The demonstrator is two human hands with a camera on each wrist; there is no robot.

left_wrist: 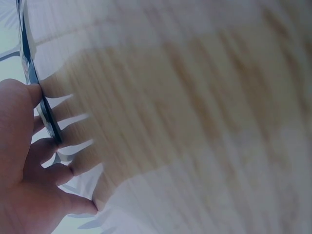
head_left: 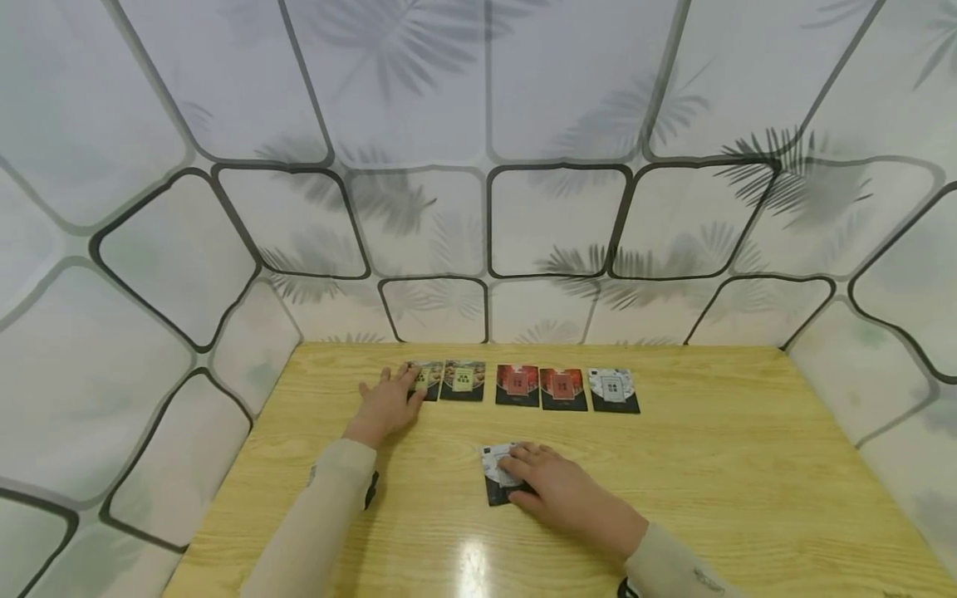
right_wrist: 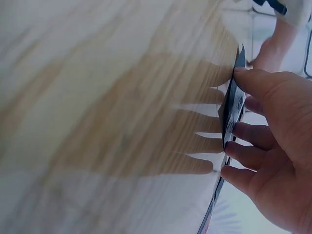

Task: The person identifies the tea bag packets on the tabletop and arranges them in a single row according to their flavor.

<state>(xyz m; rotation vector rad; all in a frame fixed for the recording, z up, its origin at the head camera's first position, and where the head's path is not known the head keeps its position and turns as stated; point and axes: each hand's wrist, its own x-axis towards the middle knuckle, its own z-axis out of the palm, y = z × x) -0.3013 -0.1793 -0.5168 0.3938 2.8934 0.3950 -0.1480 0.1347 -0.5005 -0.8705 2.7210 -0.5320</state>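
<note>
My left hand [head_left: 385, 409] has its fingers spread over the leftmost flat packet [head_left: 431, 384], which has a green label and a black lower band. In the left wrist view the left thumb [left_wrist: 33, 95] touches that packet's dark edge [left_wrist: 51, 124]. Nearer the front, my right hand [head_left: 564, 490] holds a white-and-black flat packet [head_left: 493, 477], its fingers across the top and the thumb by the lower edge. In the right wrist view the right thumb [right_wrist: 248, 79] and fingertips rest along this packet [right_wrist: 230, 109]; part of it is hidden by the hand.
Along the back of the wooden table [head_left: 710, 482] lie a second green-labelled packet [head_left: 463, 380], two red-and-black packets [head_left: 517, 385] and one white-and-black packet [head_left: 614, 390] at the right end. A patterned curtain [head_left: 557, 224] encloses the table at the back and sides.
</note>
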